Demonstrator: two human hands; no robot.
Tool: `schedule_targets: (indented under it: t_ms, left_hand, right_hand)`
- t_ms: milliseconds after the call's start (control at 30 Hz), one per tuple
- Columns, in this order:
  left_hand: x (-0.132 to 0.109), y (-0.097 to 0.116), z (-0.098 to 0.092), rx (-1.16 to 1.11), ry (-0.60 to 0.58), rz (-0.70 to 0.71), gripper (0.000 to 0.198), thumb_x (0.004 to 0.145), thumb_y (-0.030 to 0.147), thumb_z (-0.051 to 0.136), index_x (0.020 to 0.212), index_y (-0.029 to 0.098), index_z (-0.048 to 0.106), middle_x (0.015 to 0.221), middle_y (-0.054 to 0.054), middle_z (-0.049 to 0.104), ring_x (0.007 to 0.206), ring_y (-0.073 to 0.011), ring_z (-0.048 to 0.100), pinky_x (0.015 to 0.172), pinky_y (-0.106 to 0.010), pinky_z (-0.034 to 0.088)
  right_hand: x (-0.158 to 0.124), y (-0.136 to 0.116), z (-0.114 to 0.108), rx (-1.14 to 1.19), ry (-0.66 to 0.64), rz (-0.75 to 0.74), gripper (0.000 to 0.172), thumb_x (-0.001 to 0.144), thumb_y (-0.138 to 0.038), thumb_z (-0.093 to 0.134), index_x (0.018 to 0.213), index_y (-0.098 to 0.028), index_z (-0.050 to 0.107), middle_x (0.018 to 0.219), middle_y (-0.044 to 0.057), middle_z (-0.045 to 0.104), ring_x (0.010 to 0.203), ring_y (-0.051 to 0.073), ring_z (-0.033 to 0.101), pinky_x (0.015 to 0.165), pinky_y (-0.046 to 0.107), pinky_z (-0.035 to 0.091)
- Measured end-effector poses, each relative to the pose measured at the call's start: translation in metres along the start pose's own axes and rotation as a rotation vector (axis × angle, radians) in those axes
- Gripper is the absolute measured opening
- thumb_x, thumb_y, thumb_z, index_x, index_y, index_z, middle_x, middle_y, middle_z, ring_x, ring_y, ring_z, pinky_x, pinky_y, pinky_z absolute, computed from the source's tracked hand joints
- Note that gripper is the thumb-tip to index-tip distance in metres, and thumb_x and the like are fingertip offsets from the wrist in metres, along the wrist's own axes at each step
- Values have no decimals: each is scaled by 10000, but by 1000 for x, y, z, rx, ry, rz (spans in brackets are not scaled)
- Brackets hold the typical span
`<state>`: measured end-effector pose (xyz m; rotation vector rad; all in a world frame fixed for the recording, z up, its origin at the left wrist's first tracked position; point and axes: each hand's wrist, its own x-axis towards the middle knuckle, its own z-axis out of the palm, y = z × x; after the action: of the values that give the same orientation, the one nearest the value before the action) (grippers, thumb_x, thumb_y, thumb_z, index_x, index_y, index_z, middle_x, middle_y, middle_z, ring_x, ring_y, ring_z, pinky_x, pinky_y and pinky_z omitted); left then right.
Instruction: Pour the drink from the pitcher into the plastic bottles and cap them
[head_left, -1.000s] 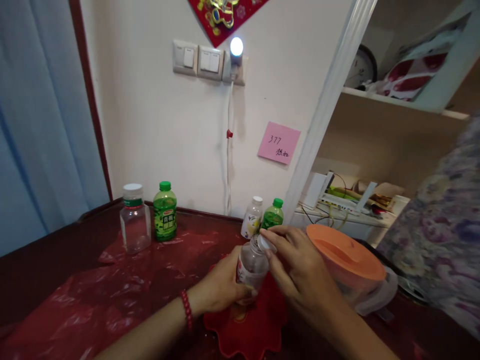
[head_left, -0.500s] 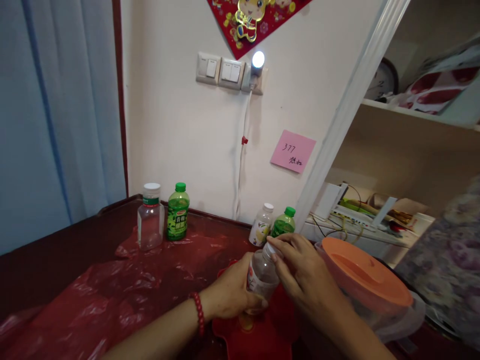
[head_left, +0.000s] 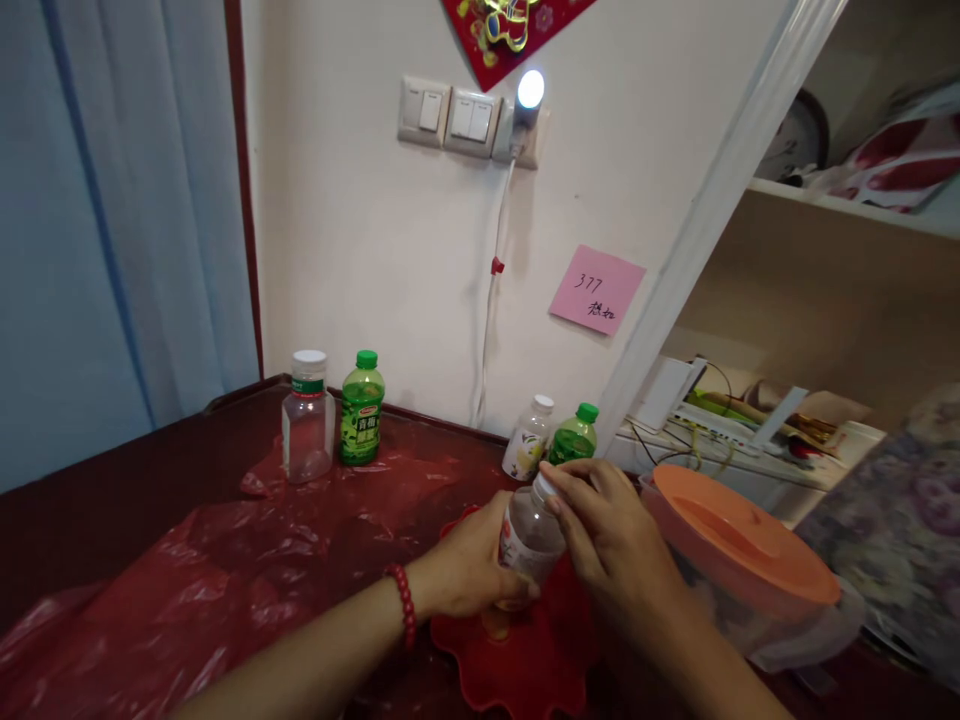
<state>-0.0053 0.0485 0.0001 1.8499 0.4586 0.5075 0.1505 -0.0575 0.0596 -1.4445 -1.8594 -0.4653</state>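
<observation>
Across the dark red tabletop (head_left: pixel 112 500) lies a crumpled red plastic sheet (head_left: pixel 225 580), and at the near right sits a clear container with an orange lid (head_left: pixel 739 545). Near centre, a red scalloped plate (head_left: pixel 517 660) lies under the action: the left hand (head_left: pixel 469 570), a red bead bracelet (head_left: pixel 403 617) on its wrist, is wrapped round the body of a small clear bottle (head_left: pixel 529 530), holding it upright just above that plate. The right hand (head_left: pixel 611 535) has its fingertips pinched on the bottle's white cap (head_left: pixel 546 487). The bottle's label shows red and white, too blurred to read. Far left stands a clear jar with a white lid (head_left: pixel 307 418), and just beside it a green bottle (head_left: pixel 361 408) with white Chinese characters on its label, not legible. Against the wall, a white-capped bottle (head_left: pixel 528 451) and a green-capped bottle (head_left: pixel 573 438) stand touching. On the wall, a pink sticky note (head_left: pixel 596 289) reads "377" above handwritten characters.
</observation>
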Motion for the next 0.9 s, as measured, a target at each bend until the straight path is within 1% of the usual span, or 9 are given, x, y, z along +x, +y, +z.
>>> schedule_targets:
  t_ms: [167,267,400,533,633,733,800,833,900]
  left_hand:
    - [0,-2,0,-6,-10,3,639,609,168,834,1179,209,547,1109,-49,686,989,-290,641,837,-392,508]
    - [0,-2,0,-19,-23,7,672,612,157,823,1214,213,531,1129,-54,693,1006,-296,653,837,-386,519]
    - [-1,2,-1,-16,-16,18,658,608,152,818,1198,216,534,1160,-54,689,1055,-304,643,889,-402,512]
    - [-2,6,-2,-13,-22,25,667,604,142,808,1208,217,534,1180,-46,675,1093,-300,622,944,-415,494]
    - [-2,7,-1,-55,-27,13,679,585,111,801,1203,218,540,1137,-28,669,1070,-284,613,952,-408,489]
    - [-1,5,1,-126,-35,9,695,570,57,774,1206,210,540,1056,-14,660,1048,-273,604,920,-389,496]
    - [0,5,2,-182,-49,14,689,566,38,757,1197,210,540,1017,-7,640,1046,-273,599,897,-381,500]
    - [1,5,3,-212,-59,20,684,565,38,753,1191,212,538,1013,-6,630,1038,-272,599,882,-377,503]
    - [2,6,4,-274,-80,30,680,570,52,748,1192,220,529,1029,-8,617,1006,-266,605,856,-375,508]
  right_hand:
    - [-6,1,7,-17,63,-16,307,1050,-159,460,1276,-92,656,1094,129,560,1001,267,533,830,413,494]
    - [-12,-2,11,-32,99,-6,320,1065,-167,451,1334,-107,614,1123,129,550,1021,273,527,843,430,498]
    - [-18,-7,12,-47,94,25,356,1078,-177,418,1408,-153,551,1248,143,532,1122,300,510,893,481,498]
    - [-19,-10,12,-43,66,13,431,1045,-99,372,1444,-212,487,1414,122,489,1270,296,466,1010,514,445]
    - [-18,-9,15,-15,105,18,440,1028,-68,364,1421,-224,484,1346,104,535,1212,271,500,973,471,467]
    - [-17,-8,17,17,162,69,290,1037,-125,460,1293,-225,553,1156,91,584,1058,279,536,865,454,489]
    - [-16,-8,17,49,181,109,202,1031,-167,523,1216,-233,573,1080,74,586,1000,281,536,823,445,487]
    - [-15,-9,16,67,184,126,182,1029,-184,537,1199,-236,574,1090,72,585,1014,285,533,832,449,483]
    - [-14,-9,16,106,187,143,198,1032,-204,521,1222,-239,567,1191,76,576,1107,289,519,903,466,468]
